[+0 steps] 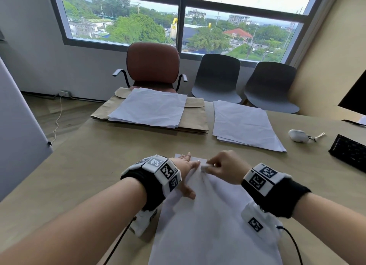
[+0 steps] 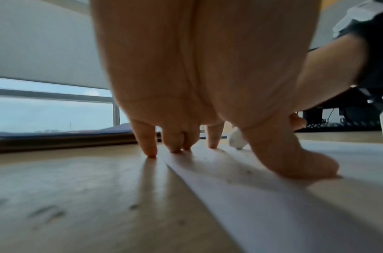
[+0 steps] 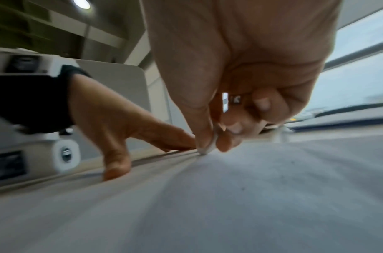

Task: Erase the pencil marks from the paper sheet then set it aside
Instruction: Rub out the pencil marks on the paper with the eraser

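Paper sheet (image 1: 213,221): white, lying flat on the wooden worktop (image 1: 95,165) directly in front of the person, its far left corner between the two hands; small dark crumbs scattered on its surface in the wrist views

Left hand (image 1: 186,175): spread on the sheet's left edge, fingers (image 2: 212,138) straight and apart, tips pressing down; thumb planted on the paper, the outermost fingertip touching bare worktop just off the paper's edge

Right hand (image 1: 225,167): fingers curled together, thumb and fingertips pinching a small white eraser (image 3: 205,149); the eraser's lower end touches the sheet near its left edge, just beside the left hand's forefinger

Wrist bands (image 1: 164,173): black straps with white blocks carrying black-and-white square markers, one on each forearm, thin black cables trailing toward the viewer

Loose white sheets (image 1: 150,108): a stack on brown envelopes (image 1: 194,122) at the far side of the worktop

Second paper stack (image 1: 245,124): white, to the right of the first, apart from it

White case (image 1: 298,136): small, rounded, with a cord, right of the second stack

Black keyboard (image 1: 348,151): at the right edge, partly cut off

Chairs: one brown with armrests (image 1: 153,64), two dark grey (image 1: 216,76) beside it, all behind the worktop under a wide window (image 1: 178,21)
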`<state>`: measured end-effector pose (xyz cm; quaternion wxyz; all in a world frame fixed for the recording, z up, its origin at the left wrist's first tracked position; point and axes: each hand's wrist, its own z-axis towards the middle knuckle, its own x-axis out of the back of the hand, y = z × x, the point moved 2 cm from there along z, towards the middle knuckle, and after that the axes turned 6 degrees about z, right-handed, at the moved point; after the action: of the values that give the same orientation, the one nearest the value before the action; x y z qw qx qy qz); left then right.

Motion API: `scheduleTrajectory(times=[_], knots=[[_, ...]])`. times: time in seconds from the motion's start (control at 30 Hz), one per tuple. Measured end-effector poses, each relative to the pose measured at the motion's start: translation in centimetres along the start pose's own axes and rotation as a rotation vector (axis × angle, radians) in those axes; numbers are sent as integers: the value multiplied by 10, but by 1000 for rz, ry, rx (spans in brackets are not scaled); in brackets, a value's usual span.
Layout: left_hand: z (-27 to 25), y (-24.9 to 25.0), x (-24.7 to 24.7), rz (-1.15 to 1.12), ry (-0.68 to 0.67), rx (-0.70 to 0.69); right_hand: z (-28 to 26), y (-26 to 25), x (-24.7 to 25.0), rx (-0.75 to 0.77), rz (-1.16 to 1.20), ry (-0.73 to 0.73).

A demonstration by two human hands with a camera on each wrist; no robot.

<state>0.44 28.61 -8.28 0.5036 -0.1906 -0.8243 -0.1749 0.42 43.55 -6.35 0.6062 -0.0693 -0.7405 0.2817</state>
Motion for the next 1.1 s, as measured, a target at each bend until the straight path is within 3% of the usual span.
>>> scheduleTrajectory(times=[0.1, 0.2, 0.37, 0.53, 0.6, 0.8, 1.03, 1.1], knots=[[4, 4, -4, 14, -9, 33, -20, -11, -7, 130, -59, -147], [5, 5, -6, 42, -26, 57, -23, -12, -3, 100, -57, -268], [3, 8, -4, 63, -25, 46, 4, -6, 4, 64, -19, -46], [5, 6, -4, 62, -67, 58, -19, 4, -3, 73, 103, -246], [5, 6, -4, 62, -75, 57, -20, 5, -1, 53, 113, -261], [3, 8, -4, 76, -44, 50, 9, 5, -3, 41, 36, 28], [5, 6, -5, 39, -79, 55, -33, -6, -10, 128, 6, -254], [6, 5, -5, 51, -77, 56, -31, -9, -9, 110, -4, -216]])
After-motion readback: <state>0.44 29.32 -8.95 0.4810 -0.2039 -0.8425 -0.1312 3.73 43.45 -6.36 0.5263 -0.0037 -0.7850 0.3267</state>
